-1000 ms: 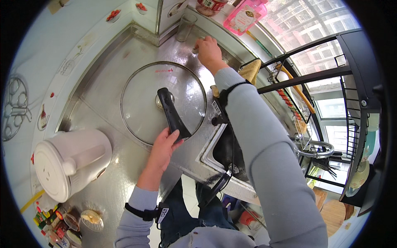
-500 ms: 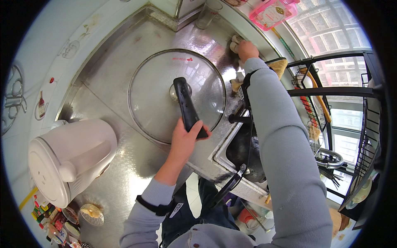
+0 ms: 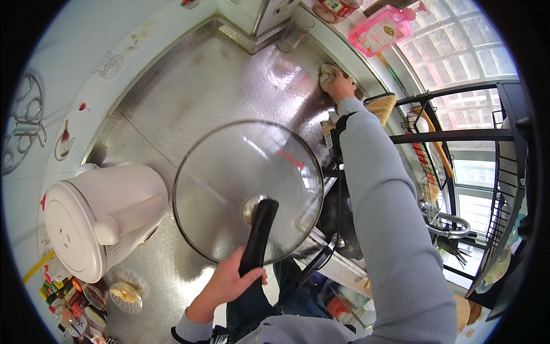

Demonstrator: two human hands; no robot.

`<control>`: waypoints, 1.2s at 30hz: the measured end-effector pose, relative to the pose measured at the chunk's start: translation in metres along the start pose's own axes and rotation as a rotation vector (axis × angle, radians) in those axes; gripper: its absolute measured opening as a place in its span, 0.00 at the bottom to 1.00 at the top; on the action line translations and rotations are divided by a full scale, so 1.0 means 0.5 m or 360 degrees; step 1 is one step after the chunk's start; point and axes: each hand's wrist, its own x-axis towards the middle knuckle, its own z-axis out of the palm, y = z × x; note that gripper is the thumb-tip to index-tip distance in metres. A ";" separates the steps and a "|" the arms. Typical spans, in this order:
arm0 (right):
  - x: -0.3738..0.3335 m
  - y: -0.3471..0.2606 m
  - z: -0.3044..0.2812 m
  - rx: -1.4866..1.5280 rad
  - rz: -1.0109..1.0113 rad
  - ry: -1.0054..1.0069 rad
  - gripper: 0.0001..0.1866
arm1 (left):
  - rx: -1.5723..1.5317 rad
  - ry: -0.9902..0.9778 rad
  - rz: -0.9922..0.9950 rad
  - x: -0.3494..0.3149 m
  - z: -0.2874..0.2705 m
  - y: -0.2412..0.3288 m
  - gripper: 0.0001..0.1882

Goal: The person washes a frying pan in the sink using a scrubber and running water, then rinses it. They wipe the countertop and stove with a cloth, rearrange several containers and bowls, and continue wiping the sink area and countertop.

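- Got the left grip (image 3: 228, 281) wrapped tight around the near end of a black handle (image 3: 259, 241), no slack to speak of.
- Got the right grip (image 3: 342, 89) closed on a pale, crumpled cloth (image 3: 327, 77), way out by the back edge of the table (image 3: 172, 74).
- Holding a big round glass lid (image 3: 229, 172) by that handle, just ahead of the left grip and slightly to its right, well apart from the right one.
- Looks see-through but a bit hazy, with a thin dark rim, a red mark near the top right, and a silver disc at the handle's far end.
- Seems raised off the metal table, overlapping its front edge and the dark trousers (image 3: 252, 307) in view. Can't tell the exact height.
- Blocking part of the view of the dark sink (image 3: 338, 221) area with the lid's right side, and more of it with the right sleeve (image 3: 389, 218).
- Near the right grip: a tan cloth (image 3: 381, 109), a clear glass (image 3: 294, 34) in the corner, and a pink bottle (image 3: 379, 33) up on the ledge.
- Farther right: a black rack (image 3: 458, 136) and a curved metal faucet (image 3: 455, 231).
- Over to the left: a chunky white lidded container (image 3: 126, 195), a small dish (image 3: 132, 308) of something yellowish, and jumbled condiments (image 3: 71, 304).
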 end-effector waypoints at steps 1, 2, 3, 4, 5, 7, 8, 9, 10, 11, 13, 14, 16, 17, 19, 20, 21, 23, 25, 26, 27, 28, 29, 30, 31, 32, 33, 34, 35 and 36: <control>-0.021 -0.007 -0.009 -0.0052 -0.0123 0.0034 0.28 | -0.0008 -0.0025 -0.0044 -0.011 -0.002 -0.008 0.14; -0.038 -0.018 -0.021 -0.0103 -0.0298 -0.0027 0.24 | -0.0051 -0.0068 -0.0060 -0.021 -0.005 -0.015 0.15; -0.061 -0.034 -0.025 -0.0113 -0.0384 0.0025 0.22 | -0.0019 -0.0051 -0.0025 -0.027 -0.008 -0.021 0.15; -0.087 -0.048 -0.024 -0.0141 -0.0481 0.0081 0.20 | 0.0018 -0.0056 -0.0044 -0.033 -0.009 -0.027 0.15; -0.115 -0.057 -0.022 -0.0186 -0.0530 0.0185 0.18 | 0.0089 -0.0073 -0.0114 -0.042 -0.009 -0.031 0.15; -0.149 -0.084 -0.018 0.0044 -0.0583 0.0283 0.13 | -0.0006 -0.0086 -0.0153 -0.049 -0.007 -0.037 0.16; -0.152 -0.091 -0.024 0.0101 -0.0658 0.0366 0.12 | -0.0003 -0.0085 -0.0208 -0.056 -0.008 -0.039 0.16; -0.153 -0.094 -0.029 0.0133 -0.0721 0.0333 0.11 | 0.0001 -0.0077 -0.0272 -0.065 -0.011 -0.040 0.17; -0.145 -0.092 -0.040 -0.0130 -0.0764 0.0491 0.11 | 0.0044 -0.0087 -0.0325 -0.070 -0.016 -0.041 0.17; -0.134 -0.086 -0.050 -0.0202 -0.0541 0.0561 0.11 | 0.0005 -0.0114 -0.0279 -0.076 -0.020 -0.043 0.17; -0.105 -0.059 -0.072 -0.0342 -0.0134 0.0561 0.12 | 0.0058 -0.0126 -0.0376 -0.092 -0.030 -0.047 0.18; -0.098 -0.044 -0.074 -0.0317 0.0037 0.0378 0.14 | 0.0027 -0.0148 -0.0363 -0.101 -0.036 -0.048 0.19; -0.085 -0.018 -0.067 -0.0083 0.0366 0.0047 0.19 | 0.0143 -0.0162 -0.0425 -0.116 -0.049 -0.049 0.19; -0.081 -0.012 -0.058 -0.0063 0.0351 0.0071 0.20 | 0.0228 -0.0165 -0.0462 -0.121 -0.052 -0.049 0.19; -0.077 -0.021 -0.038 0.0009 0.0315 0.0026 0.20 | 0.0212 -0.0214 -0.0456 -0.128 -0.060 -0.047 0.19; -0.077 -0.036 -0.030 -0.0061 0.0227 0.0075 0.18 | 0.0196 -0.0226 -0.0471 -0.133 -0.062 -0.044 0.19; -0.079 -0.055 -0.025 -0.0067 -0.0012 0.0066 0.18 | 0.0183 -0.0244 -0.0474 -0.135 -0.065 -0.041 0.18; -0.089 -0.107 -0.025 -0.0096 -0.0455 0.0094 0.18 | 0.0227 -0.0277 -0.0452 -0.140 -0.070 -0.034 0.18; -0.139 -0.163 -0.016 0.0131 -0.0819 0.0139 0.16 | 0.0214 -0.0313 -0.0437 -0.147 -0.070 -0.027 0.17; -0.184 -0.181 -0.008 0.0167 -0.0906 0.0194 0.16 | 0.0185 -0.0330 -0.0426 -0.149 -0.070 -0.024 0.17; -0.230 -0.194 -0.003 0.0196 -0.1000 0.0233 0.16 | 0.0199 -0.0341 -0.0443 -0.150 -0.073 -0.022 0.17; -0.279 -0.201 0.005 0.0317 -0.0982 0.0266 0.14 | 0.0250 -0.0311 -0.0374 -0.157 -0.073 -0.019 0.17; -0.318 -0.193 0.007 0.0407 -0.1149 0.0284 0.13 | 0.0194 -0.0340 -0.0393 -0.159 -0.075 -0.021 0.16; -0.344 -0.190 0.009 0.0437 -0.1187 0.0129 0.13 | 0.0145 -0.0354 -0.0386 -0.159 -0.075 -0.025 0.16; -0.363 -0.179 0.007 0.0458 -0.1274 -0.0049 0.13 | 0.0128 -0.0357 -0.0424 -0.163 -0.075 -0.030 0.16; -0.366 -0.179 0.003 0.0476 -0.1286 -0.0161 0.14 | 0.0106 -0.0362 -0.0377 -0.167 -0.078 -0.037 0.15; -0.368 -0.177 -0.003 0.0432 -0.1318 -0.0304 0.14 | 0.0071 -0.0368 -0.0383 -0.170 -0.081 -0.045 0.15; -0.357 -0.180 -0.017 0.0481 -0.1398 -0.0345 0.15 | 0.0045 -0.0383 -0.0336 -0.169 -0.086 -0.057 0.14; -0.351 -0.196 -0.030 0.0396 -0.1313 -0.0445 0.16 | 0.0048 -0.0399 -0.0375 -0.172 -0.091 -0.069 0.14; -0.353 -0.213 -0.048 0.0269 -0.1330 -0.0538 0.18 | 0.0008 -0.0389 -0.0290 -0.176 -0.095 -0.081 0.14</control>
